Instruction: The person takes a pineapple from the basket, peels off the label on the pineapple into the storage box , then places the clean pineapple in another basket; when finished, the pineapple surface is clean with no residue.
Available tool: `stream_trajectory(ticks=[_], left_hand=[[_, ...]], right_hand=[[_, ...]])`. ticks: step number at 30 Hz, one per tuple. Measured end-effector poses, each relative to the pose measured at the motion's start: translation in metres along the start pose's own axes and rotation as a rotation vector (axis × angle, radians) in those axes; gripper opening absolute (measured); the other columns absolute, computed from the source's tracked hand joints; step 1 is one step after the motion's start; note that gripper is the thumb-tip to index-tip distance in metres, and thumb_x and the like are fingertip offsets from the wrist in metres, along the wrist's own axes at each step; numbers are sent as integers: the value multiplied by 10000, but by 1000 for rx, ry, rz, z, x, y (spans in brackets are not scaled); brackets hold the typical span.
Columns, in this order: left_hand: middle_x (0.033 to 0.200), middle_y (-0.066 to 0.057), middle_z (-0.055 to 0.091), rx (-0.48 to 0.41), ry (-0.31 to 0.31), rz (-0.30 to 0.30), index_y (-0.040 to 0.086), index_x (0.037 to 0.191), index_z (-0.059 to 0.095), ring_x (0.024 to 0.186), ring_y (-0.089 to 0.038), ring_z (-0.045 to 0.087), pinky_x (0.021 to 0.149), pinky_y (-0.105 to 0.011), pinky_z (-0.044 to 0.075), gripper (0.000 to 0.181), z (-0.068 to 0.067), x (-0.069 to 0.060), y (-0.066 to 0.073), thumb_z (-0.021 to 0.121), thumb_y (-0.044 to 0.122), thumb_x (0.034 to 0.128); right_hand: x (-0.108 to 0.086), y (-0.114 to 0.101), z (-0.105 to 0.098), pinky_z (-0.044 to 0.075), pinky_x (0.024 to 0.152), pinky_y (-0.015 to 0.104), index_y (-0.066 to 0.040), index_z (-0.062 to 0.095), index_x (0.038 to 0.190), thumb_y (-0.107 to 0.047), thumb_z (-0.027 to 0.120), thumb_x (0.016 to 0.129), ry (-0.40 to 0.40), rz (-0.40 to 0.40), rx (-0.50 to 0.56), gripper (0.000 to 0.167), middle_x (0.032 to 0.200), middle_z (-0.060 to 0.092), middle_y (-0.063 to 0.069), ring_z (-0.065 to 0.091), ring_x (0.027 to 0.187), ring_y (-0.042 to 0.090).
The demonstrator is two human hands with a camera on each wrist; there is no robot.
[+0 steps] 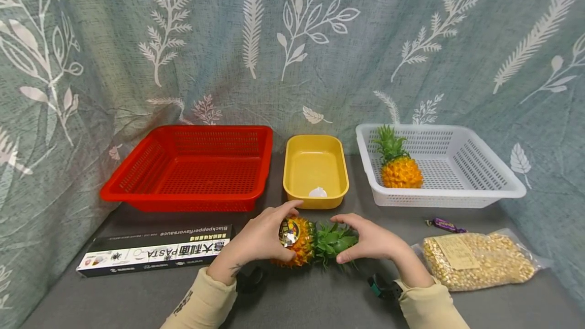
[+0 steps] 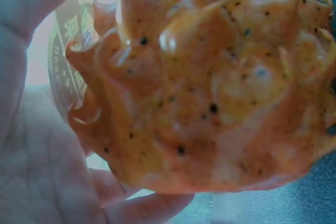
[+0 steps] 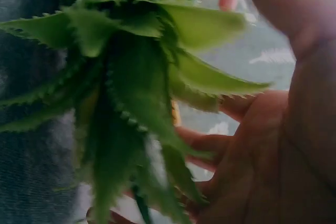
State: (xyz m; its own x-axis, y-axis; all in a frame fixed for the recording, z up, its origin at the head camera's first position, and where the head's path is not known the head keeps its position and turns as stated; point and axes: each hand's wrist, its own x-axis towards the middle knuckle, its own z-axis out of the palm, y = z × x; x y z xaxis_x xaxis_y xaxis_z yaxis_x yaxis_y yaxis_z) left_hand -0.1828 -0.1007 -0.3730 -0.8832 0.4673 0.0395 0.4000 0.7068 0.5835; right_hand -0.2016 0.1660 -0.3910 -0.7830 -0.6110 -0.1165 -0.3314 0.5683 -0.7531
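Note:
A toy-like pineapple (image 1: 299,248) with an orange body and green leaves lies sideways on the grey table, its crown (image 1: 331,241) toward the right. Around the body end curves my left hand (image 1: 262,237), thumb on the near side and fingers on the far side. A round dark label (image 1: 290,232) shows beside that palm. My right hand (image 1: 372,240) holds the leafy end between thumb and fingers. In the right wrist view, fingers (image 3: 210,145) lie behind the leaves (image 3: 131,77), partly hidden. The left wrist view is filled by the bumpy orange skin (image 2: 210,87).
Behind stand a red basket (image 1: 260,187), a yellow tub (image 1: 315,202) with a small white piece inside, and a white basket (image 1: 448,199) holding another pineapple (image 1: 401,171). A pasta box (image 1: 155,253) lies left; a purple-wrapped candy (image 1: 445,225) and a bag of corn kernels (image 1: 484,260) lie right.

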Motion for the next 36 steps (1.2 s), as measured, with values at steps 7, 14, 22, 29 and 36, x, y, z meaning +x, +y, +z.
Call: stream_trajectory(ticks=[7, 14, 22, 29, 36], left_hand=[[1364, -4, 441, -53, 67, 7, 243, 1422, 320, 1183, -225, 435, 851, -439, 452, 977, 5, -6, -2, 842, 240, 595], [1455, -74, 263, -242, 265, -67, 190, 1428, 281, 1288, -303, 320, 972, -517, 377, 1058, 22, -26, -7, 883, 225, 558], [1386, -181, 319, -533, 362, -269, 120, 1407, 267, 1175, -366, 437, 896, -481, 441, 997, 42, -39, -11, 862, 202, 612], [1260, -142, 482, -514, 401, -243, 80, 1274, 454, 1007, -274, 516, 784, -344, 459, 792, 49, -34, -15, 859, 110, 594], [1254, -123, 499, -552, 414, -215, 86, 1252, 479, 1009, -286, 540, 764, -335, 478, 735, 51, -21, -20, 841, 80, 612]], right_hand=[[3, -1, 5, 352, 995, 539, -9, 470, 1310, -233, 804, 690, 15, -22, -57, 739, 1310, 509, 153, 425, 1241, 369], [4, 0, 6, 366, 988, 525, -23, 502, 1274, -222, 797, 688, 22, -58, -88, 686, 1284, 531, 138, 448, 1219, 360], [5, 0, 4, 373, 985, 514, -34, 520, 1252, -192, 802, 675, 36, -61, -112, 661, 1263, 542, 131, 464, 1200, 347], [4, 0, 5, 393, 966, 500, -56, 531, 1243, -141, 790, 678, 62, -55, -102, 627, 1254, 550, 113, 478, 1187, 329], [2, 3, 4, 400, 955, 521, -58, 528, 1259, -111, 768, 693, 144, -32, -106, 617, 1271, 544, 121, 467, 1207, 345]])
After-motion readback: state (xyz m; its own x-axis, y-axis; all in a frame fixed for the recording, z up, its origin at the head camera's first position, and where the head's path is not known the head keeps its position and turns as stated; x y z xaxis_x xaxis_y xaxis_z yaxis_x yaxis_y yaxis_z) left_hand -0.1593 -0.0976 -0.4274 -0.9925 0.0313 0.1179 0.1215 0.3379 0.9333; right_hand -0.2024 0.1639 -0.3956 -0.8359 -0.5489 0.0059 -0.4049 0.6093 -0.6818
